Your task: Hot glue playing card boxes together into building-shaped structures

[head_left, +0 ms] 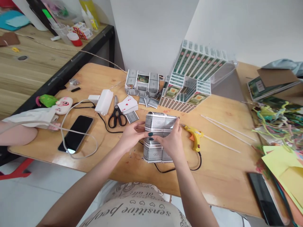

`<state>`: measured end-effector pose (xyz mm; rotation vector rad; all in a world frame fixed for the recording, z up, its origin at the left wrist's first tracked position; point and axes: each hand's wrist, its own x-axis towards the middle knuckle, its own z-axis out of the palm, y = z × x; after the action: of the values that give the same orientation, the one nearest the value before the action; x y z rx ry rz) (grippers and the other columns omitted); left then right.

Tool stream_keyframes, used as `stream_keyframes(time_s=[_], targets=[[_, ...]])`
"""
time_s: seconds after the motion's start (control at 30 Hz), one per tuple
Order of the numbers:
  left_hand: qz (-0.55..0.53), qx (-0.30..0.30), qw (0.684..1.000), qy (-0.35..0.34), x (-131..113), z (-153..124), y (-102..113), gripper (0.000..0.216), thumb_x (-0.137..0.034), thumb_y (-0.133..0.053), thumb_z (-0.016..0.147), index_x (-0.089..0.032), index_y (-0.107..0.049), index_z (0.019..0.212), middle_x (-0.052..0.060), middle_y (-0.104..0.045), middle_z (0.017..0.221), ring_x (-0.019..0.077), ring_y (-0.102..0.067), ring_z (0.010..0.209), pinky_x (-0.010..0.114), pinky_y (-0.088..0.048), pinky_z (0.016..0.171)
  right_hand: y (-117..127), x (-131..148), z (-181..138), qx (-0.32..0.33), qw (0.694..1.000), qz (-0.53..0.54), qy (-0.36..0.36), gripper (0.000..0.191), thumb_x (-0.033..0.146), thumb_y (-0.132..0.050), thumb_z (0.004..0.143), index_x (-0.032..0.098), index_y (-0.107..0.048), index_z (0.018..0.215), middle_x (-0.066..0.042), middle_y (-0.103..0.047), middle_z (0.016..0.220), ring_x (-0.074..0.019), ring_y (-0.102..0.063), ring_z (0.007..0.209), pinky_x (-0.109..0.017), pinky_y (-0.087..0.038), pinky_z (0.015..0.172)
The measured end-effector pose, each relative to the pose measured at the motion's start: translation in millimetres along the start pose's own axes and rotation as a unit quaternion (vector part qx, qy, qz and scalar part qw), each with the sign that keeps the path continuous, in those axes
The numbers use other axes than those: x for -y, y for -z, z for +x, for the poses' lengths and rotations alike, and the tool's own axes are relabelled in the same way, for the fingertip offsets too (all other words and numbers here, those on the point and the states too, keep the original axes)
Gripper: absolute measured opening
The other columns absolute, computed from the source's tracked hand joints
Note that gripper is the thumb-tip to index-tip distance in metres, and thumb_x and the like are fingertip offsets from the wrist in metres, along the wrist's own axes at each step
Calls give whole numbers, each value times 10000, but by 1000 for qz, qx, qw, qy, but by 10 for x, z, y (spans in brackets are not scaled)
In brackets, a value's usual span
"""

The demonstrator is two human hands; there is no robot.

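1. Left hand (131, 135) was part-closed, gripping the left side of a card-covered box (155, 152).
2. Right hand (173, 142), spread wider, gripped its right side.
3. Card-covered box was over the surface (217, 173), toward the near edge; contact unclear.
4. Yellow glue gun (197, 138) lay just to its right.
5. Black scissors (115, 116) lay farther off, beside loose cards (128, 104).
6. Stacked green boxes (199, 60) stood behind.

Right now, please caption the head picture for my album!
Left hand and right hand hold a card-covered block beside a yellow glue gun.
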<state>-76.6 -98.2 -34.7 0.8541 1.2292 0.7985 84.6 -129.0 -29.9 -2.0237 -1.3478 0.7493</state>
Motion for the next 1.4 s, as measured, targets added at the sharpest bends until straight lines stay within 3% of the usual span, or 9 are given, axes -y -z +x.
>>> stream_keyframes(time_s=[0.2, 0.37, 0.57, 0.77, 1.23, 1.4], targets=[[41, 72, 996, -19, 58, 57, 15, 435, -361, -800, 590, -124, -669, 930, 84, -722, 916, 241, -657, 882, 347, -491, 814, -9, -129, 9, 5, 999, -23, 45, 1121, 584, -705, 616, 108, -140, 1459, -259, -279, 1440, -365, -292, 1340, -502, -324, 1025], [27, 36, 999, -6, 156, 154, 18, 509, -366, -819, 553, -109, -644, 955, 101, -716, 927, 232, -655, 852, 363, -500, 798, -77, -195, -53, 9, 996, -63, 63, 932, 606, -566, 734, 120, -203, 1441, -258, -254, 1467, -373, -270, 1349, -551, -338, 985], [18, 21, 1000, 5, 205, 194, 32, 485, -356, -836, 522, -116, -649, 899, 80, -717, 866, 212, -653, 801, 332, -508, 757, -174, -74, -162, 23, 990, -142, 10, 1144, 616, -662, 595, 109, -110, 1459, -290, -214, 1473, -482, -272, 1298, -650, -289, 925], [-3, 28, 999, 23, 237, 188, 32, 444, -318, -821, 568, -130, -645, 929, 60, -723, 867, 193, -664, 792, 302, -525, 739, -252, -34, -183, -13, 991, -132, 5, 987, 494, -634, 612, 127, -204, 1421, -261, -219, 1478, -443, -264, 1308, -622, -261, 957], [6, 22, 999, 43, 298, 184, 83, 334, -247, -790, 598, -138, -679, 893, 46, -732, 823, 173, -668, 699, 233, -518, 566, -329, -58, -222, -46, 995, -91, 16, 886, 421, -626, 590, 154, -264, 1353, -243, -231, 1466, -432, -268, 1296, -603, -225, 961], [-9, 32, 999, 24, 250, 162, 38, 286, -180, -756, 619, -147, -689, 895, 41, -746, 872, 187, -688, 783, 267, -553, 690, -292, -44, -239, -50, 997, -63, 6, 884, 404, -635, 580, 156, -259, 1341, -245, -221, 1465, -429, -248, 1308, -595, -212, 971]])
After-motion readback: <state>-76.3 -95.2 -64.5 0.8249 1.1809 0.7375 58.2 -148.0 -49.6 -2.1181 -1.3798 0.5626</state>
